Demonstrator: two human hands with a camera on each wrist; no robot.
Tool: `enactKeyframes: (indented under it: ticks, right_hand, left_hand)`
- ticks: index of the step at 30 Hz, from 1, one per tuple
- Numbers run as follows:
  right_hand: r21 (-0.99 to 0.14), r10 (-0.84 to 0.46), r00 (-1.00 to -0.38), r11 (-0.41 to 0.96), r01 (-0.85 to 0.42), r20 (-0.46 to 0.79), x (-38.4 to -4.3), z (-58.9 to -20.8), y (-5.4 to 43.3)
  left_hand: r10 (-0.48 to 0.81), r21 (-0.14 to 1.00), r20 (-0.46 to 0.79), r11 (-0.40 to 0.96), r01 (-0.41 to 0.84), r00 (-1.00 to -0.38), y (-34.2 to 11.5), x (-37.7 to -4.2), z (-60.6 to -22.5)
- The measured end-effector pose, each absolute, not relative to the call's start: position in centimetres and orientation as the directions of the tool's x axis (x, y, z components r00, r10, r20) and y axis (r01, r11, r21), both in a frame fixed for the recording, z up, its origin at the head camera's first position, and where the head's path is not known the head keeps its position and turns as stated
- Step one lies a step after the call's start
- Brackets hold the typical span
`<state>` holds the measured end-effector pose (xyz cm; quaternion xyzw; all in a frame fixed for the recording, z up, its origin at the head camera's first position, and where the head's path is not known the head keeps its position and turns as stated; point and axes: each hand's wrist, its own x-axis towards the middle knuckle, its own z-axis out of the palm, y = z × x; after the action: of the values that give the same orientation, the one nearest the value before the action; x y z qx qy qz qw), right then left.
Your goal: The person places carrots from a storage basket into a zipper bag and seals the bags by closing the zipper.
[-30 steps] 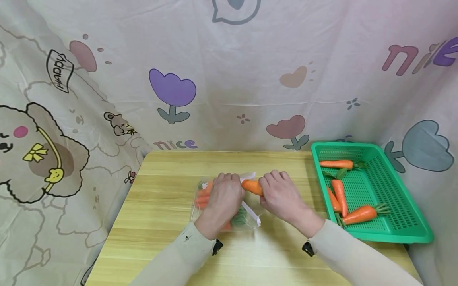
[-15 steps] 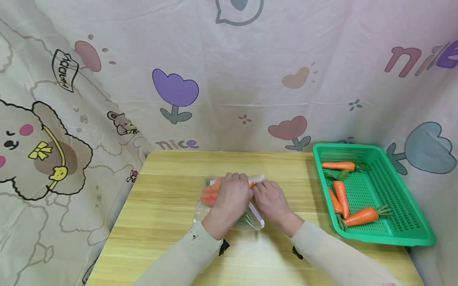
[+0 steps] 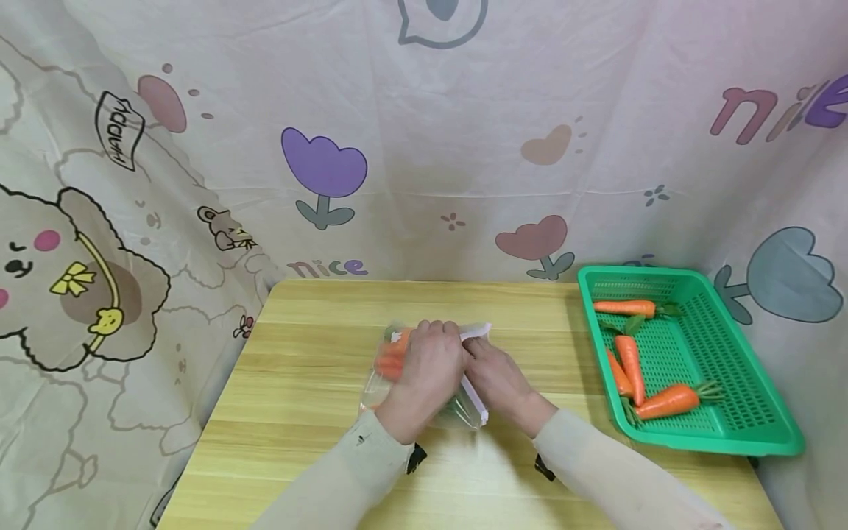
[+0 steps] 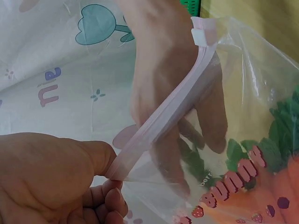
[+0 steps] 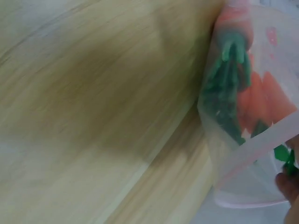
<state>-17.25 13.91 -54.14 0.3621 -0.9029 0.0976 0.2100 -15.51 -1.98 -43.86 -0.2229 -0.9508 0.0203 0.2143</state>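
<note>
A clear zip bag (image 3: 373,394) with a pale pink closure strip (image 4: 163,112) and red print lies on the table with several carrots (image 3: 391,361) inside. My left hand (image 3: 430,372) pinches one side of the bag's mouth between thumb and fingers. My right hand (image 3: 497,375) reaches in through the mouth, its fingers showing through the plastic in the left wrist view. At the right wrist view's edge, its fingertips (image 5: 286,184) pinch the green top (image 5: 288,161) of a carrot whose orange body is hidden there. A white slider (image 4: 199,37) sits at the strip's far end.
A green basket (image 3: 748,383) stands on the right side of the wooden table (image 3: 318,309), with several leafy carrots (image 3: 669,400) along its left half. Printed cloth (image 3: 424,147) hangs behind the table and at both sides.
My right hand has moved left with a carrot, from beside the bag into its mouth. That carrot's orange body has gone out of sight in the head view. My left hand keeps its hold.
</note>
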Motion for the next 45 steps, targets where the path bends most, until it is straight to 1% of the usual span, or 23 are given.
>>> enactKeyframes:
  ticks: [2,5,6,8,10,11,13,15,17,19,21,22,25,28,31,35,42,45]
  right_hand:
    - [-0.029,-0.591,-0.619,0.711,-0.703,0.517,-17.3,-54.1,14.2]
    - [-0.021,-0.534,-0.557,0.71,-0.704,0.637,-17.4,-54.1,15.0]
    - [-0.023,-0.503,-0.545,0.721,-0.693,0.671,-17.4,-54.1,15.4]
    - [-0.045,-0.427,-0.558,0.765,-0.642,0.712,-17.2,-54.1,16.0]
    - [-0.096,-0.342,-0.623,0.823,-0.56,0.703,-17.0,-54.2,16.5]
    - [-0.13,-0.299,-0.674,0.851,-0.508,0.676,-16.9,-54.2,16.7]
    - [-0.202,-0.217,-0.792,0.898,-0.392,0.571,-16.6,-54.2,16.9]
    - [-0.272,-0.152,-0.897,0.92,-0.282,0.415,-16.3,-54.1,16.9]
    - [-0.349,-0.108,-0.961,0.916,-0.195,0.253,-16.2,-54.0,16.7]
    - [-0.423,-0.088,-0.986,0.895,-0.14,0.141,-16.2,-53.8,16.5]
    - [-0.488,-0.085,-0.992,0.865,-0.121,0.094,-16.2,-53.6,16.2]
    - [-0.513,-0.085,-0.991,0.849,-0.125,0.1,-16.2,-53.5,16.0]
    - [-0.541,-0.093,-0.982,0.824,-0.169,0.167,-16.2,-53.1,15.5]
    - [-0.521,-0.113,-0.965,0.823,-0.225,0.238,-16.1,-52.7,15.1]
    - [-0.486,-0.132,-0.952,0.836,-0.256,0.275,-16.1,-52.5,14.8]
    - [-0.459,-0.138,-0.951,0.851,-0.256,0.275,-16.0,-52.7,14.9]
    - [-0.435,-0.144,-0.953,0.864,-0.253,0.268,-16.1,-53.1,15.3]
    - [-0.431,-0.148,-0.953,0.866,-0.254,0.264,-16.1,-53.2,15.4]
  left_hand:
    - [0.431,-0.149,0.382,0.902,0.405,-0.818,-2.2,-15.7,-43.6]
    - [0.417,-0.151,0.345,0.909,0.389,-0.841,-2.7,-15.8,-43.1]
    - [0.411,-0.146,0.334,0.912,0.385,-0.848,-2.9,-15.9,-42.9]
    - [0.406,-0.141,0.324,0.914,0.381,-0.855,-3.2,-16.0,-42.6]
    - [0.405,-0.131,0.326,0.914,0.384,-0.854,-3.6,-16.1,-42.4]
    - [0.401,-0.117,0.329,0.916,0.384,-0.855,-3.7,-16.2,-42.3]
    - [0.393,-0.091,0.338,0.918,0.386,-0.855,-3.9,-16.2,-42.2]
    - [0.377,-0.053,0.347,0.922,0.384,-0.859,-4.1,-16.3,-42.2]
    - [0.373,-0.04,0.35,0.922,0.384,-0.859,-4.1,-16.2,-42.2]
    - [0.37,-0.036,0.351,0.923,0.382,-0.86,-4.0,-16.2,-42.3]
    - [0.365,-0.044,0.336,0.927,0.373,-0.868,-3.8,-16.2,-42.5]
    - [0.365,-0.048,0.321,0.928,0.369,-0.874,-3.7,-16.1,-42.6]
    - [0.36,-0.052,0.256,0.932,0.359,-0.897,-3.2,-16.0,-43.0]
    - [0.354,-0.057,0.241,0.935,0.351,-0.904,-2.8,-15.9,-43.7]
    - [0.341,-0.078,0.288,0.94,0.333,-0.895,-2.7,-15.9,-44.3]
    - [0.345,-0.127,0.34,0.939,0.321,-0.875,-3.0,-16.1,-44.8]
    - [0.38,-0.086,0.422,0.921,0.381,-0.823,-3.5,-16.4,-45.5]
    - [0.388,-0.064,0.432,0.914,0.402,-0.814,-3.6,-16.4,-45.7]
